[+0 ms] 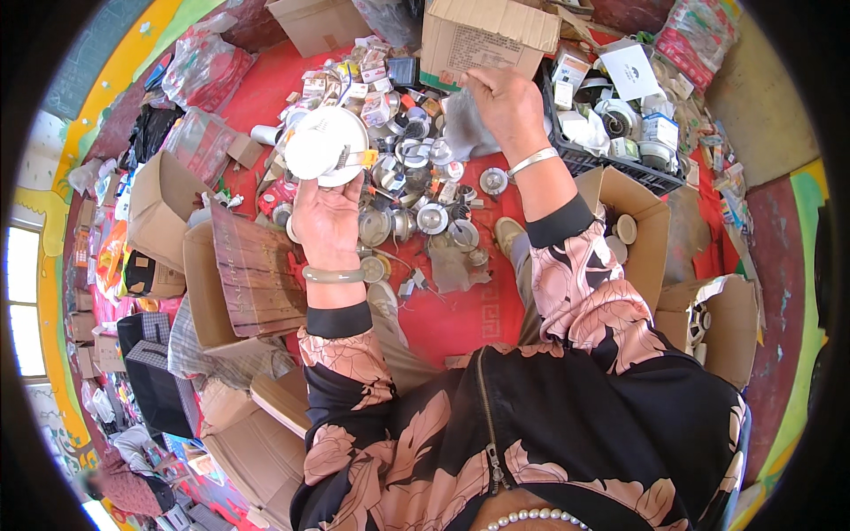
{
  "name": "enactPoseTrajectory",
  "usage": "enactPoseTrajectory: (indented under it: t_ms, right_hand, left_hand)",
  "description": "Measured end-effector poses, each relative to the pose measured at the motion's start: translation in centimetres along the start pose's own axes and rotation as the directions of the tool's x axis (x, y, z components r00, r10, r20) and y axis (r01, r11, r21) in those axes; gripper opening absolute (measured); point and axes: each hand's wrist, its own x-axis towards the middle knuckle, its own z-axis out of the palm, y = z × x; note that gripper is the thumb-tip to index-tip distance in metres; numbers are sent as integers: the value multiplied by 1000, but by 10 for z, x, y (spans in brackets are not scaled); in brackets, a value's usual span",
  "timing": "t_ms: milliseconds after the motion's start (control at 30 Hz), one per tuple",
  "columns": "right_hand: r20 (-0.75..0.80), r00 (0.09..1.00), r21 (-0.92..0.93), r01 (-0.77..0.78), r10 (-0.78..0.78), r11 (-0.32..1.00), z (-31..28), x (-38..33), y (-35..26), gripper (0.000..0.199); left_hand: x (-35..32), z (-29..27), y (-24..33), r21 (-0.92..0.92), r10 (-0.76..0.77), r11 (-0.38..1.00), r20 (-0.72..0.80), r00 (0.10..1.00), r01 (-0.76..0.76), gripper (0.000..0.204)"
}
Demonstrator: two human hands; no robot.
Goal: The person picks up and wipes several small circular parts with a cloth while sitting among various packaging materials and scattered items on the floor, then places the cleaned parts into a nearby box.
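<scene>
My left hand (pixel 328 221) is closed round the underside of a white round downlight (pixel 320 142), raised above the pile. An orange tag shows at the lamp's right edge. My right hand (pixel 512 106) is up at the right, thumb and fingers pinched together. From its fingertips hangs a thin greyish plastic bag (pixel 467 126), apart from the lamp. Beneath both hands spreads a heap of loose lamps and small boxes (pixel 412 181) on a red floor covering (pixel 443 327). Another greyish bag (pixel 458 265) lies at the near side of the heap.
A tall cardboard box (pixel 487 40) stands behind the heap. To its right is a black crate (pixel 646 177) full of lamps and cartons. Open cardboard boxes flank me, one (pixel 642 212) at right holding round items, another (pixel 208 292) at left. Black containers (pixel 159 389) sit farther left.
</scene>
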Motion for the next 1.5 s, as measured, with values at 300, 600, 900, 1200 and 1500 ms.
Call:
enactPoseTrajectory:
  t_ms: [300,600,900,1200,1500]
  right_hand:
    - [747,622,665,-698,237,-265,16,-19,-47,17]
    - [709,701,674,-707,82,217,18,-31,-62,34]
    - [704,681,660,-732,201,167,11,-45,-77,21]
    - [530,846,822,-527,49,214,0,-29,-60,21]
    - [788,616,600,-768,-2,-224,21,-39,-63,31]
  left_hand:
    - [-7,22,-16,76,54,996,-13,998,-53,38]
    - [-12,28,-21,126,120,985,10,993,-120,39]
    - [-11,31,-24,221,190,957,25,982,-190,38]
    - [-20,26,-25,165,47,984,118,992,-66,30]
    - [-9,21,-26,132,28,991,-109,994,-14,33]
